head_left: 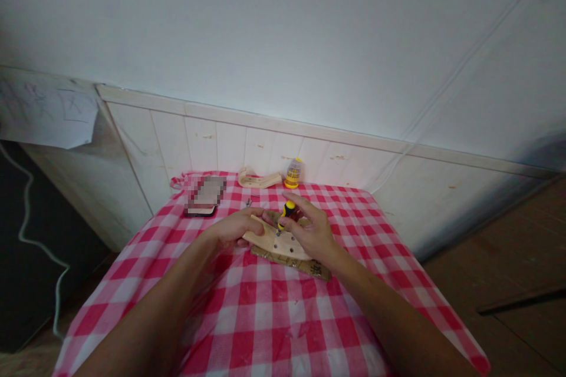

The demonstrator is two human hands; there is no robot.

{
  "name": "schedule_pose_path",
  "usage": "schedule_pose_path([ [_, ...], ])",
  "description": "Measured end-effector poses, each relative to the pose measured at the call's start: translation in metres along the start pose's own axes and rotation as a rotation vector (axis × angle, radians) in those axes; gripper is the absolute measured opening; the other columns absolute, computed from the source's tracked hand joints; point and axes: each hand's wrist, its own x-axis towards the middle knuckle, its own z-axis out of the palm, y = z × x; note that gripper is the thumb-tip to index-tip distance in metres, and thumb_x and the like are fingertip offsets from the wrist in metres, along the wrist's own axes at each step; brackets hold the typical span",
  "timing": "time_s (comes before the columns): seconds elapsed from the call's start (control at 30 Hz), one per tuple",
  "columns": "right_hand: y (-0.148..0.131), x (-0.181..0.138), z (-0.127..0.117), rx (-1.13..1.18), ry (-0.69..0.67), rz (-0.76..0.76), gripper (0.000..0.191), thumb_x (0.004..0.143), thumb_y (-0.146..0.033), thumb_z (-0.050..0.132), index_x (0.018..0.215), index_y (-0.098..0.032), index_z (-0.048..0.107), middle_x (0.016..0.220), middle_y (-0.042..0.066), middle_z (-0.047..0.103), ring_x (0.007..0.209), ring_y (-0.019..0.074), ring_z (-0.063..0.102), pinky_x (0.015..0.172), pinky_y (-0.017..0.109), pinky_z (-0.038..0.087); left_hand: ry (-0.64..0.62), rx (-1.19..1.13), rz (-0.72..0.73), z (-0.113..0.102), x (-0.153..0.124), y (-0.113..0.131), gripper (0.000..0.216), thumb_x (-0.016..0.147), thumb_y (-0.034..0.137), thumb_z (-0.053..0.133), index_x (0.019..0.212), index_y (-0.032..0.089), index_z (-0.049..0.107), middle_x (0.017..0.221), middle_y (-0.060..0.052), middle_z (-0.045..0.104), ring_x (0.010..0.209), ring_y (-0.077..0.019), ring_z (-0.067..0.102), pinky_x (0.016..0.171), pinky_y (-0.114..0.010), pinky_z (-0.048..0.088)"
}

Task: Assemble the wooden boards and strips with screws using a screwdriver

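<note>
A pale wooden piece with several drilled holes (283, 242) lies on a brown board (309, 267) in the middle of the table. My left hand (236, 228) grips the left end of the wooden piece, fingers curled over its edge. My right hand (309, 227) pinches a small screwdriver with a yellow and black handle (288, 211), held upright with its tip down on the wooden piece.
The table carries a red and white checked cloth (274, 318). At the back stand a phone (203, 195), another curved wooden part (259, 179) and a small yellow jar (293, 173). A white panelled wall rises behind; wooden floor lies to the right.
</note>
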Motion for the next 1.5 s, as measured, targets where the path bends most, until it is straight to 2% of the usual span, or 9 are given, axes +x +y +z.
schedule_pose_path([
  [0.13,-0.002,0.001,0.002,0.073,0.005,-0.036,0.033,0.081,-0.029,0.079,0.114,-0.030,0.073,0.102,0.003,0.077,0.089,0.0205,0.071,0.082,0.034,0.058,0.002,-0.014,-0.001,-0.001,0.002,-0.002,0.036,0.050,0.019,0.060,0.086,0.016,0.059,0.061,0.004,0.057,0.037,-0.0056,0.039,0.031,-0.017,0.016],
  [0.4,-0.002,0.003,0.003,0.109,0.011,-0.014,0.030,0.078,-0.032,0.082,0.106,-0.026,0.072,0.094,0.001,0.075,0.081,0.0188,0.070,0.075,0.030,0.057,0.006,-0.010,0.000,-0.002,0.003,-0.003,0.035,0.050,0.020,0.061,0.086,0.017,0.058,0.059,0.005,0.056,0.037,-0.0055,0.038,0.030,-0.016,0.018],
  [0.53,-0.005,0.001,-0.002,0.037,-0.024,-0.073,0.029,0.083,-0.028,0.076,0.111,-0.027,0.071,0.102,0.003,0.076,0.090,0.0207,0.071,0.084,0.034,0.057,-0.006,-0.015,-0.002,-0.003,0.003,-0.004,0.036,0.050,0.020,0.060,0.086,0.016,0.058,0.059,0.005,0.057,0.036,-0.0061,0.039,0.030,-0.017,0.018],
  [0.63,-0.005,-0.002,-0.005,-0.010,-0.060,-0.123,0.035,0.087,-0.023,0.068,0.122,-0.028,0.067,0.113,0.006,0.075,0.099,0.0218,0.071,0.089,0.036,0.057,-0.019,-0.006,-0.003,-0.004,0.004,-0.005,0.038,0.051,0.019,0.060,0.089,0.015,0.060,0.061,0.003,0.059,0.037,-0.0068,0.041,0.031,-0.018,0.019],
  [0.73,-0.005,-0.003,-0.005,-0.016,-0.060,-0.096,0.042,0.088,-0.020,0.065,0.129,-0.028,0.064,0.117,0.006,0.074,0.101,0.0219,0.071,0.090,0.037,0.057,-0.025,-0.009,0.007,-0.004,0.004,-0.005,0.039,0.050,0.019,0.059,0.089,0.014,0.061,0.063,0.002,0.060,0.038,-0.0070,0.041,0.031,-0.018,0.019],
  [0.9,-0.004,-0.001,-0.002,-0.011,-0.040,-0.071,0.036,0.084,-0.024,0.073,0.120,-0.030,0.068,0.111,0.004,0.075,0.099,0.0223,0.072,0.090,0.038,0.057,0.003,-0.037,-0.007,-0.004,0.004,-0.005,0.037,0.050,0.018,0.059,0.087,0.015,0.061,0.063,0.002,0.059,0.038,-0.0067,0.042,0.033,-0.018,0.017],
  [1.13,-0.010,0.000,0.000,0.039,0.000,-0.052,0.027,0.081,-0.028,0.078,0.107,-0.026,0.071,0.096,0.002,0.075,0.085,0.0203,0.071,0.079,0.033,0.058,0.001,-0.041,-0.004,-0.006,0.005,-0.009,0.038,0.050,0.017,0.059,0.088,0.015,0.061,0.063,0.003,0.060,0.039,-0.0066,0.041,0.033,-0.018,0.017],
  [1.37,0.001,-0.007,0.001,0.009,0.247,-0.079,0.036,0.086,-0.026,0.070,0.121,-0.024,0.064,0.104,0.006,0.072,0.087,0.0203,0.069,0.078,0.034,0.058,0.018,-0.026,-0.006,-0.010,0.004,-0.009,0.036,0.051,0.020,0.062,0.086,0.015,0.061,0.061,0.002,0.060,0.039,-0.0068,0.041,0.034,-0.018,0.017],
  [1.5,0.003,-0.004,-0.001,0.003,0.278,-0.132,0.034,0.085,-0.020,0.068,0.119,-0.024,0.063,0.101,0.005,0.071,0.082,0.0180,0.067,0.074,0.031,0.057,0.060,-0.051,0.015,-0.012,0.005,-0.010,0.036,0.049,0.019,0.062,0.085,0.015,0.061,0.060,0.002,0.060,0.038,-0.0066,0.040,0.035,-0.018,0.017],
])
